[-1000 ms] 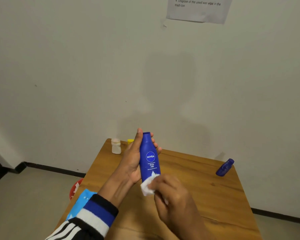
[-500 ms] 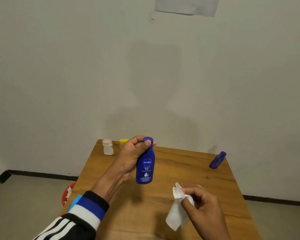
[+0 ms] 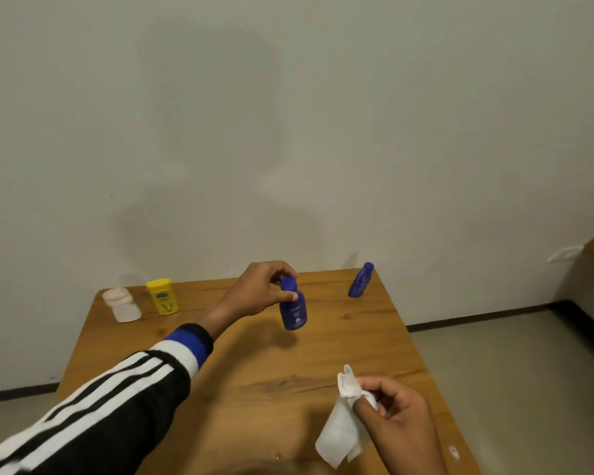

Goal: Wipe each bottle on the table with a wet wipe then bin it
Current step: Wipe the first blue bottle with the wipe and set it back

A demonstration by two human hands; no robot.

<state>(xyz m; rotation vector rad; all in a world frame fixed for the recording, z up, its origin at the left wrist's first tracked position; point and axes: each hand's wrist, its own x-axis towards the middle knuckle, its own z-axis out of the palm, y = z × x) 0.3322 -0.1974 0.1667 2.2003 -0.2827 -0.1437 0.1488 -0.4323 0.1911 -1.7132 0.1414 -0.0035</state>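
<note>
My left hand [image 3: 259, 291] grips a blue lotion bottle [image 3: 293, 311] by its neck and cap and holds it just above the wooden table [image 3: 254, 382], near the far middle. My right hand [image 3: 396, 411] pinches a white wet wipe [image 3: 343, 426] over the table's near right part; the wipe hangs down loosely. A second, smaller blue bottle [image 3: 360, 281] stands at the far right corner. A yellow bottle [image 3: 163, 297] and a white bottle [image 3: 122, 305] stand at the far left.
The table is pushed against a plain white wall. Grey floor lies to the right and left of it. A dark skirting board runs along the wall's foot. No bin shows in this view.
My left hand has carried the blue lotion bottle away from me toward the table's far middle, gripping it at the top. My right hand has drawn the wipe off the bottle to the near right.
</note>
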